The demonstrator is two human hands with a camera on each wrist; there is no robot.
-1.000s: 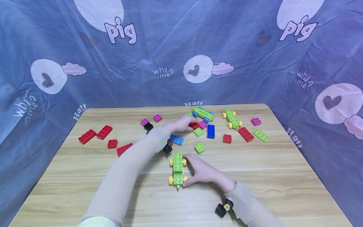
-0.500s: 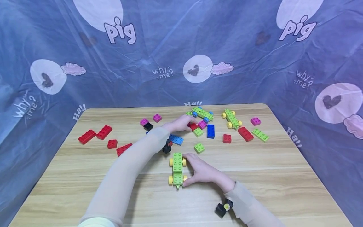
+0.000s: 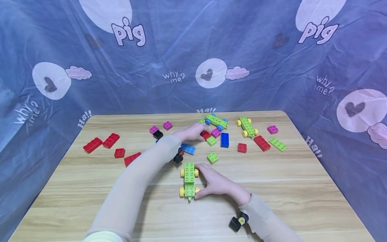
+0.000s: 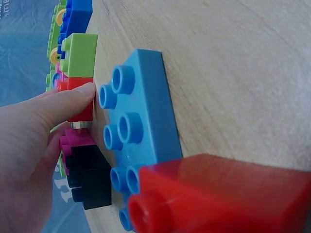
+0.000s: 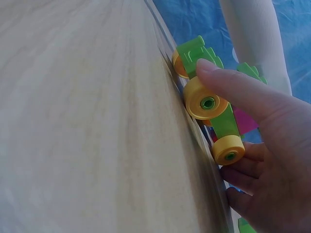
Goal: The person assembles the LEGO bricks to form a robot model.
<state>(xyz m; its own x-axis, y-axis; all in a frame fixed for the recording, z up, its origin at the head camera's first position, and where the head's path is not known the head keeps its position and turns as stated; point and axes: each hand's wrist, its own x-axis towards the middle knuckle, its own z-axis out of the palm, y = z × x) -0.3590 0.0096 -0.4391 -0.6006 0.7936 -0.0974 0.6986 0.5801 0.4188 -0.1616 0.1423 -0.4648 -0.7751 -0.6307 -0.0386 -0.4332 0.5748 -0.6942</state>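
Observation:
My left hand (image 3: 195, 131) reaches to the back middle of the table and pinches a small red brick (image 3: 206, 135). In the left wrist view the thumb lies on that brick, against a lime green brick (image 4: 81, 56); the fingertips behind it are hidden. Nearer the front, my right hand (image 3: 216, 181) grips a lime green toy car base (image 3: 189, 190) with yellow wheels, thumb at its near end and fingers at its far end. A longer green brick (image 3: 189, 172) sits raised on its far half. Beneath that, a magenta patch (image 5: 244, 121) shows in the right wrist view.
A light blue brick (image 3: 188, 149) lies by the left wrist, a lime brick (image 3: 212, 158) beyond the car. Two more car bases, one blue-wheeled (image 3: 216, 121), one yellow-wheeled (image 3: 247, 127), stand at the back. Red bricks (image 3: 111, 140) lie left; a dark blue brick (image 3: 224, 140) lies right.
The red brick under my left fingers has shifted slightly to the left and turned a little. My right hand and the car base have stayed in place.

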